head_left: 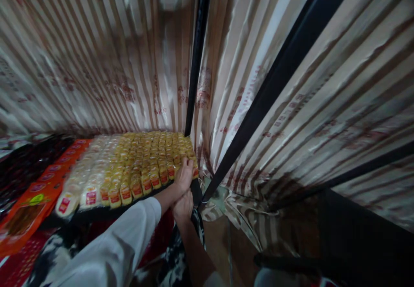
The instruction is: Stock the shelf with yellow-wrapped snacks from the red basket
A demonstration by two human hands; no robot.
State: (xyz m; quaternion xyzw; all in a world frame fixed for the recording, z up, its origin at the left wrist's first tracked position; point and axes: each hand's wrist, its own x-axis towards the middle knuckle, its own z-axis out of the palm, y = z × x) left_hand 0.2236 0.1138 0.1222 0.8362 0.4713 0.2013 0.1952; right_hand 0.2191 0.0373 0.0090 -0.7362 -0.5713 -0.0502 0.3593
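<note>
Rows of small yellow packets [142, 162] in clear wrapping, with red labels on their front ends, stand close together on a dark shelf [119, 211]. At the right end of the front row, my left hand [185, 175] has its fingers curled down onto a yellow packet. Just below it, by the shelf's front corner, is my right hand [183, 205], its fingers closed and partly covered by my left wrist. Whatever my right hand holds, if anything, is hidden.
Left of the yellow packets lie white packets [86, 179], orange snack bags [42, 192] and dark wrapped goods [29, 162]. A black pole [258, 106] slants past the shelf's right side. Striped curtains [145, 54] hang behind, and a dark box-like object [362, 235] is at lower right.
</note>
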